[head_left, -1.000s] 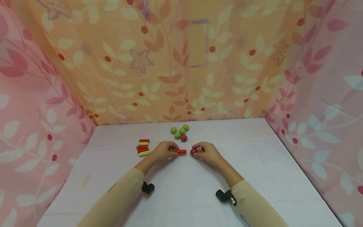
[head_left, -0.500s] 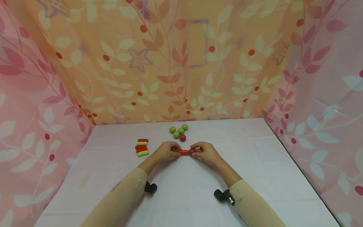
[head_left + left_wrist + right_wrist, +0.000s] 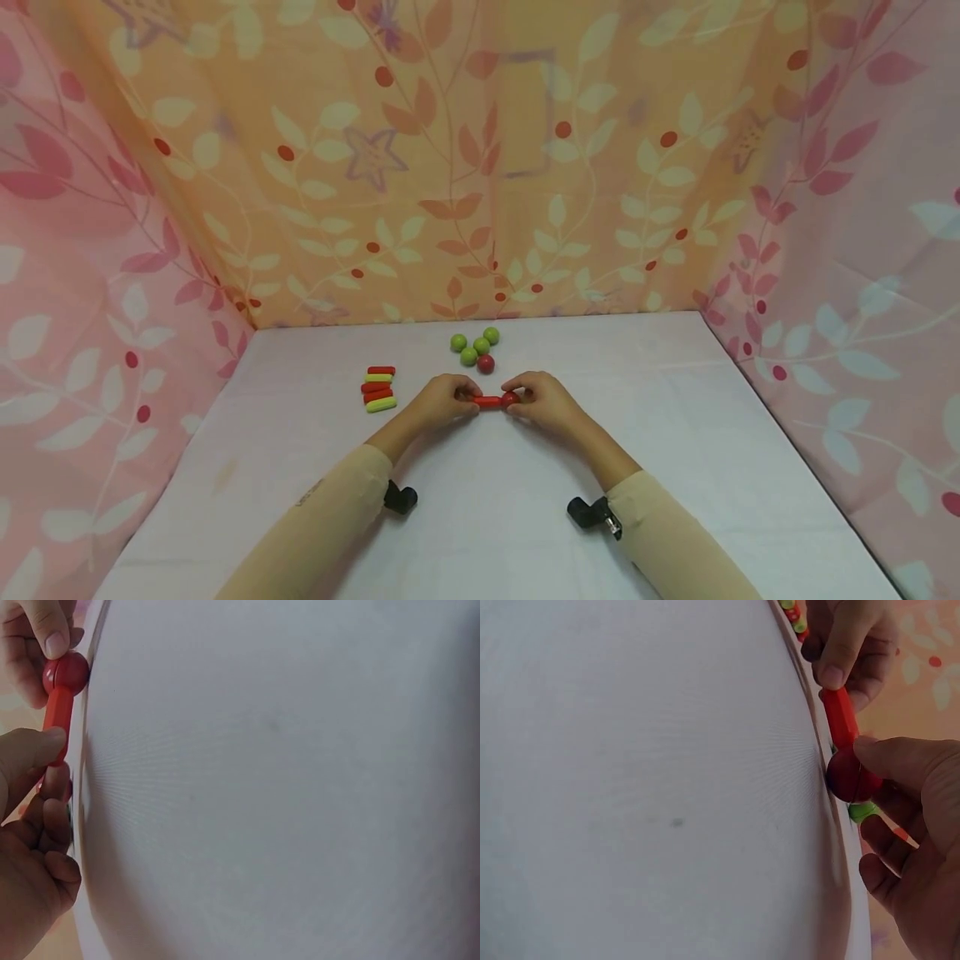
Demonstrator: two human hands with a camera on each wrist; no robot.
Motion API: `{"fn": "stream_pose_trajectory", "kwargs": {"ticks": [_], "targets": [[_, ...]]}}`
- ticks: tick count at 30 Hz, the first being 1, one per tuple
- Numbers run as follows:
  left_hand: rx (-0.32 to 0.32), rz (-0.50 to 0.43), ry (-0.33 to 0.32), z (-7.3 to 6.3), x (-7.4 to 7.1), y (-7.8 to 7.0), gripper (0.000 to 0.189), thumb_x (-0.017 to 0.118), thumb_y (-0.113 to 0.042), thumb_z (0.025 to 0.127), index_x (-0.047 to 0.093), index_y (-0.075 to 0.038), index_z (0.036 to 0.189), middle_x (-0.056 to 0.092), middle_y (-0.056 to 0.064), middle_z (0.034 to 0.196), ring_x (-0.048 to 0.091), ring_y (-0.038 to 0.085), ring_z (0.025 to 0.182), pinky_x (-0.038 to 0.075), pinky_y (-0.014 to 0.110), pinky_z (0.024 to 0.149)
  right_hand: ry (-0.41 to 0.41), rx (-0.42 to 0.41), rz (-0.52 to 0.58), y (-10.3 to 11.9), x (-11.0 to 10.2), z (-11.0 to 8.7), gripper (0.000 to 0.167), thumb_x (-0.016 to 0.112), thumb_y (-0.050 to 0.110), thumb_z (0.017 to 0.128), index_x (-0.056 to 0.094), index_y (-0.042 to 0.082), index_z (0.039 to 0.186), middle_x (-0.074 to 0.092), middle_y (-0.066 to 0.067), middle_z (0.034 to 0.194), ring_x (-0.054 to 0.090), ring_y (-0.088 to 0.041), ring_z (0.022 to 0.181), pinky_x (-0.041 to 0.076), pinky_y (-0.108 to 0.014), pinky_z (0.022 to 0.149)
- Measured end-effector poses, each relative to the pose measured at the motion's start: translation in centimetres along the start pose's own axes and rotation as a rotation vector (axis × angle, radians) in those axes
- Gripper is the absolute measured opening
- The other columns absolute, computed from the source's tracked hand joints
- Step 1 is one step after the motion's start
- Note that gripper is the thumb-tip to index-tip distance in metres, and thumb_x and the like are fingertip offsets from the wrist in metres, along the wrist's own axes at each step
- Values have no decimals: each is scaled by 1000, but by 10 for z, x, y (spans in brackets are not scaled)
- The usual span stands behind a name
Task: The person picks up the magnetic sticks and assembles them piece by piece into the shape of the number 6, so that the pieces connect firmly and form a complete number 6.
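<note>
Near the middle of the table, my left hand (image 3: 441, 400) pinches a red stick (image 3: 488, 402) between thumb and fingers. My right hand (image 3: 549, 402) grips a dark red ball (image 3: 511, 399). In the left wrist view, the end of the stick (image 3: 58, 712) meets the ball (image 3: 67, 673), and the two lie in one line. From the right wrist, the thumb presses on the ball (image 3: 851, 775) beside the joint with the stick (image 3: 841, 718). Whether the stick enters a hole in the ball is hidden.
Left of the hands lies a stack of red sticks (image 3: 377, 388) and yellow sticks (image 3: 381, 405). Behind the hands sit several green balls (image 3: 481, 346) and another red ball (image 3: 486, 364). A floral curtain (image 3: 450, 167) borders the white table (image 3: 480, 517).
My left hand has moved right with the red stick. The gap between stick and ball has closed, and they now touch. The right hand has barely shifted.
</note>
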State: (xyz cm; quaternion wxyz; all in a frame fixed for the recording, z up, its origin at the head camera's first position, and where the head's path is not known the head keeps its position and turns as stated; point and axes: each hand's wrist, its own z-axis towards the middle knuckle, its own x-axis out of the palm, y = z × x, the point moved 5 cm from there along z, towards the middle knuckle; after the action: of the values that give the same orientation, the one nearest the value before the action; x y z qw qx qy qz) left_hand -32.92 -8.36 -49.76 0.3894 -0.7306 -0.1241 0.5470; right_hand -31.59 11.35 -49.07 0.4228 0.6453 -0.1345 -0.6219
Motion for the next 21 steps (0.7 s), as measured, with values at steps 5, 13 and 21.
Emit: {"fn": "stream_pose_trajectory", "kwargs": {"ticks": [5,13,21], "targets": [[2,-27,-8,2,0,3,17,71,-28,80,64,-26,94,60,-5,86,52,16,82,46,27,70,3,-82,-29,6,3,6,35,76,19,74,67,15,107,64,3,101,51,-16,91,43,-33,77],[4,-59,-22,2,1,1,17,72,-28,79,64,-27,94,61,-6,85,53,15,81,46,27,69,24,-54,-18,1,13,13,34,76,22,74,67,18,107,62,9,95,50,-12,86,43,-30,76],[3,-71,-16,6,2,-1,16,72,-27,79,65,-26,94,62,-7,84,54,15,78,46,28,66,14,-17,-28,-4,16,18,30,77,25,73,68,22,101,61,12,88,50,-11,84,42,-30,73]]}}
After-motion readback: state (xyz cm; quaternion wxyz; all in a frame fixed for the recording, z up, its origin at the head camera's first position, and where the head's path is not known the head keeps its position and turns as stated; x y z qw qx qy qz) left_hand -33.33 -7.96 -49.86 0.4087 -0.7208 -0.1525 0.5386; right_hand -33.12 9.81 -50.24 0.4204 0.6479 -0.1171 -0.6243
